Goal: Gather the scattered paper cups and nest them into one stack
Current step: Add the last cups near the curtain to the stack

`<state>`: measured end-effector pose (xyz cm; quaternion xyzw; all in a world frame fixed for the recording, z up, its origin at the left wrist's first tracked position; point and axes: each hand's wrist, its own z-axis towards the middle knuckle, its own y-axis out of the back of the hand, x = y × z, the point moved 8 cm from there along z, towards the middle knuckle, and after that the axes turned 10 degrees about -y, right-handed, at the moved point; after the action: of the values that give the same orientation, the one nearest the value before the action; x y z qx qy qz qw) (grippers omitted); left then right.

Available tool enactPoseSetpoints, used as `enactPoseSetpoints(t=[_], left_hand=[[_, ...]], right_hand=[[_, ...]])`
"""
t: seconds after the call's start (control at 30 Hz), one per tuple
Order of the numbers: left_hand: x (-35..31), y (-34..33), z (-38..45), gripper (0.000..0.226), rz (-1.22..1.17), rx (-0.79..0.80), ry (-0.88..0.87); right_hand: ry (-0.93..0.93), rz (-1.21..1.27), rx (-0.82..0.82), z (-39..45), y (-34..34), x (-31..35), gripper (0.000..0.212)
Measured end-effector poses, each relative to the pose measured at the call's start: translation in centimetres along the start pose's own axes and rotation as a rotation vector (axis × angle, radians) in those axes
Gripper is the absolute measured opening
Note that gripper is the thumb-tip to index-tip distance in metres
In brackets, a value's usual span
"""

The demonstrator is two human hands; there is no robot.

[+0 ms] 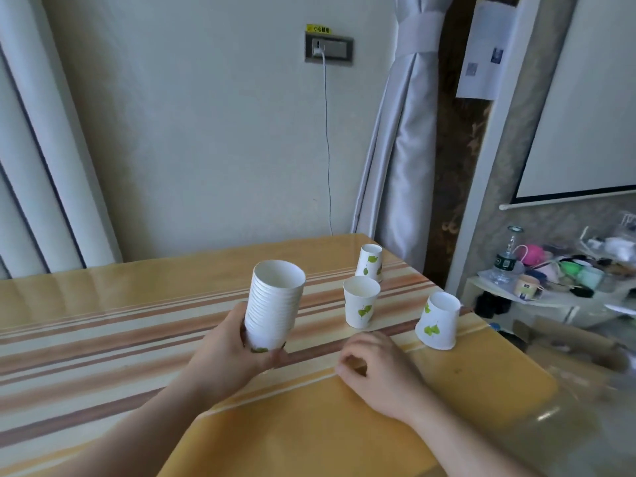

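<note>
The stack of nested cups is gripped at its base by the left hand, mouth up, above the middle of the tabletop. The right hand is loosely curled, empty, near the upright cup. That cup is best taken next by its wall. The two inverted cups by the right edge must be turned over before nesting.

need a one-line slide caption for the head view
Left hand holds the nested cup stack; right hand rests empty near three loose cups, one upright, on the striped table.
</note>
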<state>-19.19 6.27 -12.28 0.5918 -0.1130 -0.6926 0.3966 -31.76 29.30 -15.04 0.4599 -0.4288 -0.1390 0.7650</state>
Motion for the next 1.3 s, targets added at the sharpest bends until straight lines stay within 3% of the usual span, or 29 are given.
enactPoseSetpoints(t=[0.17, 0.37, 0.5, 0.6, 0.73, 0.8, 0.9, 0.97, 1.2, 1.3], left_hand=[[-2.6, -4.0, 2.4, 0.056, -0.103, -0.154, 0.022], [-2.9, -5.6, 2.7, 0.047, -0.003, -0.293, 0.000], [-2.6, -5.6, 2.5, 0.056, 0.031, -0.296, -0.010], [-2.9, -5.7, 2.5, 0.058, 0.052, -0.300, -0.014], [-3.2, -6.0, 2.8, 0.067, 0.083, -0.279, -0.019], [-3.0, -5.9, 2.9, 0.070, 0.088, -0.295, -0.032], [-2.4, -5.6, 3.0, 0.077, 0.098, -0.323, -0.035], [-2.2, -5.7, 3.2, 0.077, 0.105, -0.316, -0.036], [-2.9, -6.3, 2.9, 0.072, 0.173, -0.242, -0.091], [-2.8, -6.7, 3.0, 0.068, 0.228, -0.205, -0.095]], right_hand=[[-0.151, 0.304, -0.115, 0.3, 1.7, -2.2, 0.007], [-0.299, 0.443, -0.171, 1.1, 3.1, -4.0, 0.052], [-0.382, 0.321, -0.191, 4.7, 5.7, -3.8, 0.103], [-0.362, 0.277, -0.167, 7.5, 5.9, -2.7, 0.113], [-0.420, 0.477, 0.013, 8.0, 3.7, -2.9, 0.097], [-0.437, 0.661, -0.087, 7.6, 4.3, -3.4, 0.084], [-0.574, 1.285, -0.293, 6.9, 5.6, -5.3, 0.042], [-0.553, 1.616, -0.230, 6.9, 5.8, -4.7, 0.024], [-0.409, 1.387, -0.096, 5.7, 4.5, -2.1, 0.046], [-0.410, 1.299, -0.021, 5.0, 3.1, -1.8, 0.037]])
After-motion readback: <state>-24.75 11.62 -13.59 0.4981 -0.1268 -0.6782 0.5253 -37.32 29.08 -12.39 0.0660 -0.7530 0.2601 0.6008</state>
